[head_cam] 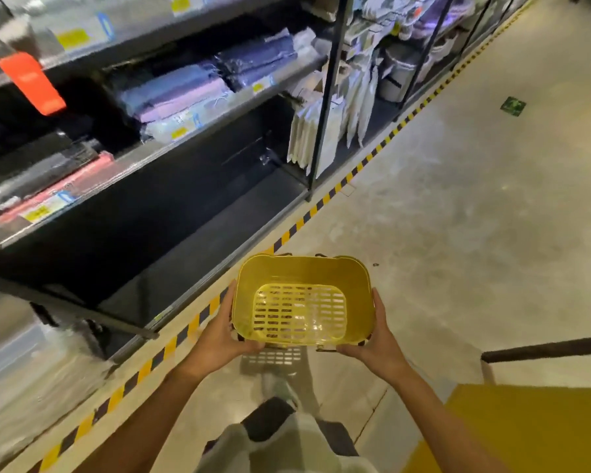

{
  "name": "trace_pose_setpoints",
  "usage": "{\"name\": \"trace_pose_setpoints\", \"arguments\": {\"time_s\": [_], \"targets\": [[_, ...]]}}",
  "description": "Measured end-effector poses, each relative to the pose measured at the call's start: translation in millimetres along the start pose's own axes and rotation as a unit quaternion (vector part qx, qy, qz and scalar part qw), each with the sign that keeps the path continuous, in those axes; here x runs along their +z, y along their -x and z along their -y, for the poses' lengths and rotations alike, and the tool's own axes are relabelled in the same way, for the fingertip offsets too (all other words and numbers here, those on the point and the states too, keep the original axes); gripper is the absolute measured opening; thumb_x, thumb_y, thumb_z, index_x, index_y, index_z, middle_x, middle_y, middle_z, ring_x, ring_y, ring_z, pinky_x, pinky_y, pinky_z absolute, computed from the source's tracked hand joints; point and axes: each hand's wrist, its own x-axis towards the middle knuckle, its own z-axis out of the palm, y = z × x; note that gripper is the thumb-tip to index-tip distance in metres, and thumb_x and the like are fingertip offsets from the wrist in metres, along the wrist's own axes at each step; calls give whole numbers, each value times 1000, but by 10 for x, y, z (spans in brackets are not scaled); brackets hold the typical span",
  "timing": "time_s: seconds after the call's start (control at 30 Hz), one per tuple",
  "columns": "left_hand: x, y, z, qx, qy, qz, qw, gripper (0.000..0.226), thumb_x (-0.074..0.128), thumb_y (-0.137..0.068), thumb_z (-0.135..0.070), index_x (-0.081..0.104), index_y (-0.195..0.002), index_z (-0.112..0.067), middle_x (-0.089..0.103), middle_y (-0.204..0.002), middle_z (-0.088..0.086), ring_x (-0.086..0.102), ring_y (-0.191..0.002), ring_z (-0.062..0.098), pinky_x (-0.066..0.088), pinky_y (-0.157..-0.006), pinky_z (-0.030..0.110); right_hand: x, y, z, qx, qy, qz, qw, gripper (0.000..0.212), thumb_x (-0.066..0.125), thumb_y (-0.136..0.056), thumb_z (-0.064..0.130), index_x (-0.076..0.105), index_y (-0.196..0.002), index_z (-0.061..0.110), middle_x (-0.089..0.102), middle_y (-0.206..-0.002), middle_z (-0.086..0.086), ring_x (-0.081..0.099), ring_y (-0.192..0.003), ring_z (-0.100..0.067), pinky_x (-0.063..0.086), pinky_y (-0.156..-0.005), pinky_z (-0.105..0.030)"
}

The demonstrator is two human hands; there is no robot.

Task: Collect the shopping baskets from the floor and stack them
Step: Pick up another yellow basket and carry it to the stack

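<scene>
Left hand (224, 331) and right hand (376, 343) either side of yellow basket (304, 278)

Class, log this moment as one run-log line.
phase: carrying | left hand: holds yellow basket | right hand: holds basket | basket: empty, off floor

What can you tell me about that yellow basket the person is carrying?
The yellow plastic shopping basket is rectangular with rounded corners, solid walls and a slotted base. It is empty, held open side up above the concrete floor. The left hand and right hand grip its near corners. Dark handles hang folded outside the rim.
</scene>
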Motion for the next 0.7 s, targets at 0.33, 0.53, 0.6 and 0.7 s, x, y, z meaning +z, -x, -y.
{"name": "trace_pose_setpoints", "arguments": {"time_s": [0.33,0.53,0.6,0.7], "targets": [[22,-289,279,-82,94,-121,985,130,92,-63,-32,1,-157,-42,29,-136,-54,39,-119,-28,46,-81,-1,-61,-1222,323,-14,58,140,988,107,90,-66,17,20,-145,37,46,-123,51,52,-113,20,50,-76,-5],[178,-382,261,-151,115,-215,958,123,92,-68,-24,3,-146,-57,32,-140,-37,44,-118,-14,47,-77,-1,-39,-1920,307,-15,80,239,968,108,89,-65,9,22,-143,43,50,-127,38,55,-112,17,52,-77,-9],[256,-442,275,-174,126,-244,946,124,91,-68,-26,3,-151,-52,34,-144,-33,46,-122,-11,48,-81,1,0,-2189,265,-22,91,281,955,106,87,-67,3,23,-142,41,52,-121,46,55,-111,18,51,-74,-7],[417,-550,411,-185,134,-273,934,125,89,-70,-29,2,-157,-44,37,-145,-37,46,-126,-15,46,-88,3,46,-2556,152,-28,106,323,940,109,86,-69,-3,19,-147,35,50,-120,48,54,-112,18,50,-75,-5]]}}
